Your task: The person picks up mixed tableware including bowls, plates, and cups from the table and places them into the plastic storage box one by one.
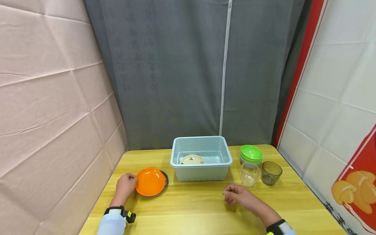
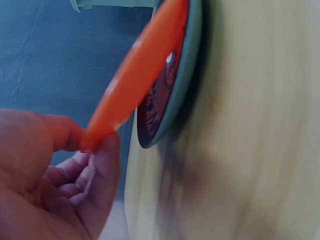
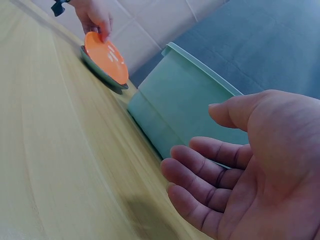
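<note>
My left hand (image 1: 125,186) pinches the rim of an orange plate (image 1: 150,182) between thumb and forefinger. In the left wrist view the orange plate (image 2: 134,75) is tilted, its held edge raised over a dark patterned plate (image 2: 159,97) with a grey-green outside. That lower plate (image 1: 166,180) shows only as a dark rim in the head view. My right hand (image 1: 238,196) hovers above the table, fingers loosely bent and holding nothing. In the right wrist view its palm (image 3: 280,165) faces the side of the pale blue-green bin (image 3: 182,100).
At the back centre stands the bin (image 1: 202,173), a cream patterned plate (image 1: 192,159) inside it. Right of it are stacked green bowls (image 1: 251,153), a clear cup (image 1: 249,176) and a smoky glass (image 1: 271,173). The wooden table (image 1: 191,209) meets a grey curtain (image 1: 176,75) behind.
</note>
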Available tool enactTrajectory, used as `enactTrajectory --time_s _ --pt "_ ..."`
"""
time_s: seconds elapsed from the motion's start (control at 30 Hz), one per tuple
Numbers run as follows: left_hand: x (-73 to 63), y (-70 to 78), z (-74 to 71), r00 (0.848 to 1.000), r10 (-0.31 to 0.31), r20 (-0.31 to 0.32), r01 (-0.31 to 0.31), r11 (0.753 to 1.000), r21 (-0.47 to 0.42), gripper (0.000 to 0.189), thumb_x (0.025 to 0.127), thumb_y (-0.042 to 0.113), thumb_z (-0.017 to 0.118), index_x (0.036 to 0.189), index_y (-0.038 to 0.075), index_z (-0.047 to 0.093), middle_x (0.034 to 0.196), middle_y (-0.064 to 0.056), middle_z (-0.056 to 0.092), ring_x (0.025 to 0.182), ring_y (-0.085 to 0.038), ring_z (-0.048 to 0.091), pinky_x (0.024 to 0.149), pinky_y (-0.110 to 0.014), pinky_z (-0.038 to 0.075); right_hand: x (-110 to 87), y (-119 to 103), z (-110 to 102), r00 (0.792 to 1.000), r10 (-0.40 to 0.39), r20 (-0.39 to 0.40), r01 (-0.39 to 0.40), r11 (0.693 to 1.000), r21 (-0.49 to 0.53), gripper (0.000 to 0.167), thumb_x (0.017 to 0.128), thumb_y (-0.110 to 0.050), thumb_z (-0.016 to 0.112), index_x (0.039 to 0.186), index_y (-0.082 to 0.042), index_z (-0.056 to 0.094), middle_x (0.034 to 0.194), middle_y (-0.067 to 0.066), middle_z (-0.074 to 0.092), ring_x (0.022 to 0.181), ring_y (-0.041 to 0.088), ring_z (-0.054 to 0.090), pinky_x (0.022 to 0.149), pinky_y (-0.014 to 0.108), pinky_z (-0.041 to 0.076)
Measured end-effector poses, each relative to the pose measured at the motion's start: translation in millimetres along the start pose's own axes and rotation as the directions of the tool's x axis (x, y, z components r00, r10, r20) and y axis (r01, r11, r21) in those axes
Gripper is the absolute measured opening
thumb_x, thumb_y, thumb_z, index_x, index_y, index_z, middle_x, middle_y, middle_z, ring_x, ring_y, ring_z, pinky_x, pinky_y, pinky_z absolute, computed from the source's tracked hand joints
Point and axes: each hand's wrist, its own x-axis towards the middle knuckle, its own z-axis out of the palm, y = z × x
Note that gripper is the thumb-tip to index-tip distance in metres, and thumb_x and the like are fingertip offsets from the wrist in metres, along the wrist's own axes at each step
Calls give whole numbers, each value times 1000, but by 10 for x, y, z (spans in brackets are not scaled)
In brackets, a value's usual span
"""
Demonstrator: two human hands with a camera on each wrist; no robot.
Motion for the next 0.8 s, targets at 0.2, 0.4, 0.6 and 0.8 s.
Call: enactTrajectory --time_s 0.2,0.4,0.6,0.8 --pt "-62 -25 -24 1000 -7 -9 7 997 -75 26 106 11 62 118 -10 70 103 -23 72 79 -29 66 63 -33 58 8 7 -8 1000 18 -4 -18 1000 7 33 118 -24 56 124 7 65 106 12 72 99 32 71 81 43 63" --pt "-194 70 -17 997 -40 65 53 974 -219 26 105 8 59 121 -10 70 106 -22 72 82 -27 67 70 -41 64 -4 -1 -32 999 27 -19 -27 1000 -4 34 117 -27 57 125 5 65 106 12 72 99 33 71 81 44 63" --pt "-333 245 38 994 -37 104 70 941 -331 23 105 6 62 120 -9 70 102 -17 73 79 -23 68 69 -39 64 7 -41 -29 998 56 -37 -57 998 -28 35 117 -29 58 124 5 65 105 10 72 97 29 71 81 44 62" --pt "-468 485 86 989 -13 149 65 935 -350 23 107 10 65 121 -6 72 103 -15 74 77 -23 66 66 -36 62 22 -112 16 995 79 -60 -82 995 -52 37 116 -30 60 125 5 65 107 11 73 98 29 72 82 46 61"
